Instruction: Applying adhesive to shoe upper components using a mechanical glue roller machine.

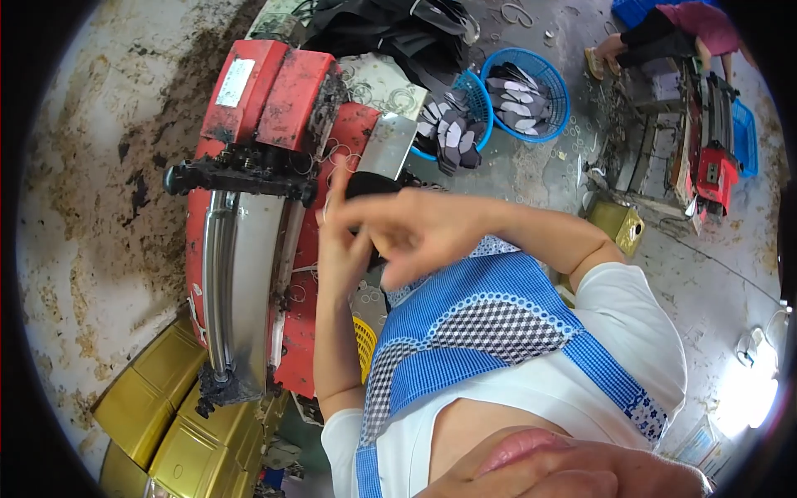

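Observation:
My left hand [339,249] is raised beside the red machine [282,100], one finger stretched upward. Across it reaches my right hand [427,220], its index finger extended over the left hand's fingers and its thumb apart and lower. The hands overlap, and motion blurs them slightly. I make out nothing held in either. Behind them is a black shape [374,189], partly covered, whose kind I cannot tell. Long metal rollers [219,282] and a smooth metal plate [253,290] run along the machine to my left. Thin pale rings [342,153] lie on its red surface.
Two blue baskets [564,108] hold grey and black flat cut pieces [521,100]. Black sheets [390,37] are piled on the machine's far end. Gold tins [199,423] stand at lower left, and a yellow basket [364,344] is near my left arm. Another person [697,29] bends at far right.

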`<state>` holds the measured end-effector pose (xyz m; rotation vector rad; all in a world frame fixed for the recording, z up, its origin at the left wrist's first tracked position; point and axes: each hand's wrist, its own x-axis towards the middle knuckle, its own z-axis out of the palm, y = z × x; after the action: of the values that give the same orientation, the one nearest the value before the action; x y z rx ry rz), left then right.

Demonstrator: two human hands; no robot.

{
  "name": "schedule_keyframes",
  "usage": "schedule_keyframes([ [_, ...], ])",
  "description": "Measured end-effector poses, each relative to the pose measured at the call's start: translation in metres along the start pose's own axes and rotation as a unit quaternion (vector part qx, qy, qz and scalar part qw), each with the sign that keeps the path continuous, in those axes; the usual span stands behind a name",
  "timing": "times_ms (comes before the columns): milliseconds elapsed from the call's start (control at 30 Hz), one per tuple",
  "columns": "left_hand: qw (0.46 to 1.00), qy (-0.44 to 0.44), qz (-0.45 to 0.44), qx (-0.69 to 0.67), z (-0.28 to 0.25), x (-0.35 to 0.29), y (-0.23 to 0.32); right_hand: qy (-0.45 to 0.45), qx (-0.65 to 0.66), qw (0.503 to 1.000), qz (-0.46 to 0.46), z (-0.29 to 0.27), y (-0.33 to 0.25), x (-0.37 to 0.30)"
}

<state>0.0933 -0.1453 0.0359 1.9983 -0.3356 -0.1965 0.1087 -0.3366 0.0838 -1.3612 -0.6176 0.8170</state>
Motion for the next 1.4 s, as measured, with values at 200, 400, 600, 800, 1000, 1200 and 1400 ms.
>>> schedule_keyframes([
  [200, 0.970, 0.109, -0.084, -0.198, 0.009, -0.003, -0.004, 0.198, -0.288, 0.921, -0.174, 0.011, 0.054, -0.041],
  [400, 0.989, -0.083, 0.117, -0.027, 0.042, 0.012, 0.017, 0.246, -0.269, 0.931, -0.017, -0.034, 0.013, -0.057],
  [600, 0.971, -0.118, -0.073, -0.195, 0.058, 0.019, 0.008, 0.224, -0.191, 0.951, 0.094, -0.085, -0.017, -0.082],
  [800, 0.933, -0.094, -0.131, -0.322, 0.089, 0.011, -0.026, 0.215, -0.237, 0.939, 0.126, -0.133, -0.041, -0.073],
  [1000, 0.886, -0.026, -0.161, -0.434, 0.098, 0.018, -0.017, 0.357, -0.167, 0.914, 0.100, -0.177, -0.018, -0.083],
  [1200, 0.948, -0.112, -0.192, -0.228, 0.128, 0.013, -0.071, 0.395, -0.152, 0.899, 0.115, -0.206, 0.002, -0.111],
  [1400, 0.919, -0.074, -0.281, -0.268, 0.139, 0.056, -0.090, 0.528, -0.380, 0.756, 0.075, -0.229, -0.017, -0.171],
])
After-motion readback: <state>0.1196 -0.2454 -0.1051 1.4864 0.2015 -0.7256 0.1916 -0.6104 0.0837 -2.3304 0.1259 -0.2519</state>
